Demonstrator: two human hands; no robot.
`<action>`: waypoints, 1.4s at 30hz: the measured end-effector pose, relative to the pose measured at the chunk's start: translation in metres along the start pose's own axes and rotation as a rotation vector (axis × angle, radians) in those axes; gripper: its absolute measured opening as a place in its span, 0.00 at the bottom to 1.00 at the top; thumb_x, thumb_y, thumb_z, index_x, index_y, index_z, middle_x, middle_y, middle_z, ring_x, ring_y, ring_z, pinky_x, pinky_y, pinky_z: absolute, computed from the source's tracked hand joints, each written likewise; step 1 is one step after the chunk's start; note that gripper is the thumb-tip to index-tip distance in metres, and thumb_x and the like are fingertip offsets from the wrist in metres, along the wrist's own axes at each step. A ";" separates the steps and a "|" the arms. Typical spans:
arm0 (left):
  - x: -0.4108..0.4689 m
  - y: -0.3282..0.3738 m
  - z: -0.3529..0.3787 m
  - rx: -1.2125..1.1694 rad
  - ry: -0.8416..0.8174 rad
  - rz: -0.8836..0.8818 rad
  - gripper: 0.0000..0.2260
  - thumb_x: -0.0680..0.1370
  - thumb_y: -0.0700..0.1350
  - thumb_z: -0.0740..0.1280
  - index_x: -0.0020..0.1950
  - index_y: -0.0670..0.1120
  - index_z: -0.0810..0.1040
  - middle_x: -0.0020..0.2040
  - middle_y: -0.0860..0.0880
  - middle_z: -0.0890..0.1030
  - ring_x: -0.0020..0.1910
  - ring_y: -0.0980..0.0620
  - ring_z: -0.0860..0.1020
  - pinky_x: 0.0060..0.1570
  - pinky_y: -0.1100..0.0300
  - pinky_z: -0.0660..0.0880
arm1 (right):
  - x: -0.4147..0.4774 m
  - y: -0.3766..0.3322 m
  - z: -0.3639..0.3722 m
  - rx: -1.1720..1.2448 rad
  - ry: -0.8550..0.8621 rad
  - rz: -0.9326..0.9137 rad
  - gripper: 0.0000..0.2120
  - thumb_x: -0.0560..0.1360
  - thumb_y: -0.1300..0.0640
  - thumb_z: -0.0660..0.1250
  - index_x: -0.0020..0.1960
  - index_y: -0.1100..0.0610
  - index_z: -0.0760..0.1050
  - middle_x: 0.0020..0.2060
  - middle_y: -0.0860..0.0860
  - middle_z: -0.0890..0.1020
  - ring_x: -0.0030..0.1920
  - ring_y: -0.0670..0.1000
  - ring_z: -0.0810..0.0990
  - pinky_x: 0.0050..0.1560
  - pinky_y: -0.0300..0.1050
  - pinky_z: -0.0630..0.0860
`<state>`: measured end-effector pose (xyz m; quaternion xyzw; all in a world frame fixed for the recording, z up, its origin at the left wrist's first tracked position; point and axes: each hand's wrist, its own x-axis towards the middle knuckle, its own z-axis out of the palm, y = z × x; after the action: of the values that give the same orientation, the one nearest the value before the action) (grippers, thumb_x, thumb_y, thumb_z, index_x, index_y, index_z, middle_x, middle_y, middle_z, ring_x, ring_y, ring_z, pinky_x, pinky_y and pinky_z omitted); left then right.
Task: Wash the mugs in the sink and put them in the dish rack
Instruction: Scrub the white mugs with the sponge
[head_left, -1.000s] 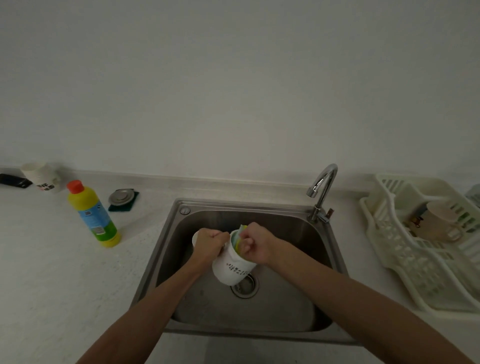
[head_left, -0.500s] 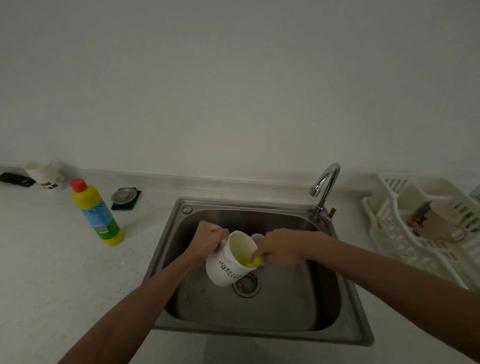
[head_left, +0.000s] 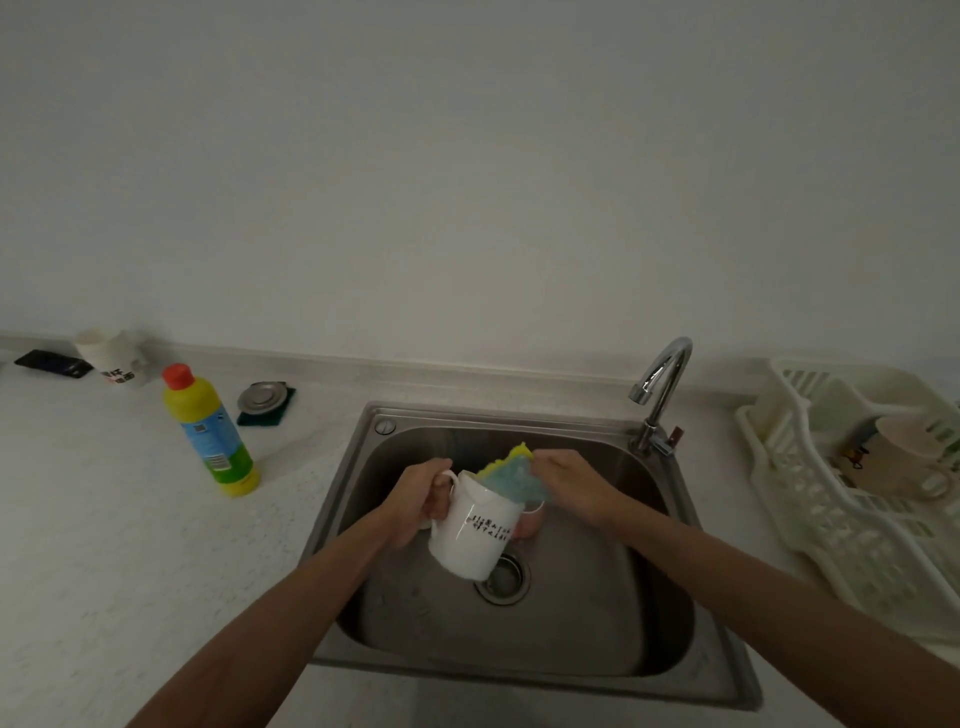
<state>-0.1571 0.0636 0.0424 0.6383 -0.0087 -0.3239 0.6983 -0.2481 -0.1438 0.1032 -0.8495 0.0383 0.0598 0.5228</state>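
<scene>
Over the steel sink (head_left: 670, 519) my left hand (head_left: 415, 493) grips the handle of a white mug (head_left: 475, 535) with black lettering, held tilted above the drain. My right hand (head_left: 571, 483) pinches a yellow and blue sponge (head_left: 511, 475) that lies across the mug's rim. A second mug (head_left: 530, 525), pinkish, peeks out low in the sink behind the white one and is mostly hidden. Another mug (head_left: 906, 462) lies in the white dish rack (head_left: 831, 545) at the right.
The tap (head_left: 662, 389) curves over the sink's back right corner. Left on the counter stand a yellow detergent bottle (head_left: 210, 431), a metal sink plug on a green pad (head_left: 265, 400), a white cup (head_left: 111, 358) and a dark object (head_left: 49, 362) by the wall.
My right hand has drawn the sponge up out of the mug's inside to its rim. My left hand has turned the mug more upright.
</scene>
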 end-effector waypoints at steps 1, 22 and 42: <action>0.002 -0.001 0.002 -0.058 -0.014 -0.023 0.23 0.82 0.46 0.57 0.25 0.50 0.64 0.24 0.53 0.61 0.24 0.56 0.59 0.26 0.63 0.59 | 0.003 -0.002 0.010 0.042 0.035 0.004 0.12 0.83 0.54 0.56 0.45 0.56 0.74 0.38 0.52 0.76 0.35 0.46 0.75 0.41 0.49 0.72; 0.013 -0.001 0.014 -0.147 0.136 -0.019 0.22 0.84 0.47 0.54 0.29 0.46 0.62 0.23 0.53 0.63 0.23 0.57 0.61 0.30 0.61 0.60 | 0.025 0.053 0.071 -0.930 0.141 -0.407 0.28 0.79 0.49 0.50 0.72 0.63 0.66 0.69 0.58 0.72 0.73 0.55 0.67 0.65 0.53 0.74; 0.028 0.004 0.016 -0.472 0.263 -0.061 0.19 0.83 0.46 0.57 0.31 0.46 0.65 0.22 0.52 0.68 0.19 0.59 0.64 0.20 0.67 0.64 | 0.002 0.089 0.095 -0.463 0.218 -0.204 0.25 0.81 0.48 0.52 0.74 0.58 0.62 0.68 0.60 0.71 0.67 0.60 0.72 0.65 0.53 0.72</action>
<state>-0.1398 0.0363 0.0377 0.4943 0.1772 -0.2519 0.8129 -0.2632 -0.0985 -0.0179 -0.9473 -0.0059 -0.0779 0.3108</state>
